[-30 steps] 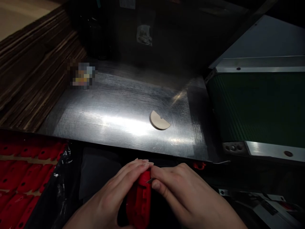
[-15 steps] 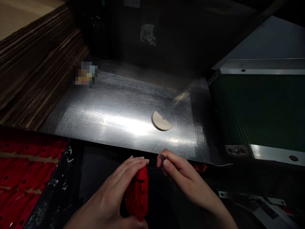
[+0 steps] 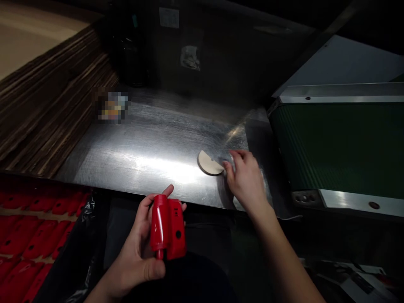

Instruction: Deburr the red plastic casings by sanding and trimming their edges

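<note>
Red plastic part point(image 3: 168, 227) in left hand point(image 3: 139, 256), right hand point(image 3: 244, 181) well apart

red plastic part point(image 3: 168, 227), tan half-disc point(image 3: 208, 163), scuffed silver bench point(image 3: 151, 147), dk green ribbed belt point(image 3: 341, 147), brown striped cardboard stack point(image 3: 41, 113).

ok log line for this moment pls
left hand: holds red plastic part | right hand: fingertips at tan half-disc on steel table
</note>
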Motion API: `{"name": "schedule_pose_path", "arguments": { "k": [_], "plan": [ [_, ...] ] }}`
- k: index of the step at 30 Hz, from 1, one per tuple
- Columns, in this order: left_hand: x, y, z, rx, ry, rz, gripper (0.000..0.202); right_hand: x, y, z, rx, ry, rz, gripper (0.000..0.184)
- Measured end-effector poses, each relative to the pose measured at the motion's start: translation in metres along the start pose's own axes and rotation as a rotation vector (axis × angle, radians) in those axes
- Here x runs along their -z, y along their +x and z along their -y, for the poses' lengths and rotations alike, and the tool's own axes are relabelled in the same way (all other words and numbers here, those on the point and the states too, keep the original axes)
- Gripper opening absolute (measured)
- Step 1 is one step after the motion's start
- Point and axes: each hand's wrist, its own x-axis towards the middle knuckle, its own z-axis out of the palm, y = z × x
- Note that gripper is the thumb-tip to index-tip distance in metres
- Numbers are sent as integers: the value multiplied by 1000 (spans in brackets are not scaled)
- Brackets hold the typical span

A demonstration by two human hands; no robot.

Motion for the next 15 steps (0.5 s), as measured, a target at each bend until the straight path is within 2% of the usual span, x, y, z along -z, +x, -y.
{"name": "schedule_pose_path", "arguments": {
  "k": [3,5,9,12,15],
  "plan": [
    [-3,-1,-5,-13,-81,-68,85,-11,-2,31,83,28,63,41],
    [-3,-2,-7,-16,-106,-113,83,-16,-4,44,74,41,66,36],
    [-3,-1,-9,-94,-119,-200,75,-4,-20,56,7,86,61,19],
    [-5,4,-7,-155,-106,-267,68,18,-50,70,-69,337,154,26],
    [-8,11,-2,-181,-38,-333,75,33,-80,92,-46,694,316,21]
  ]
}}
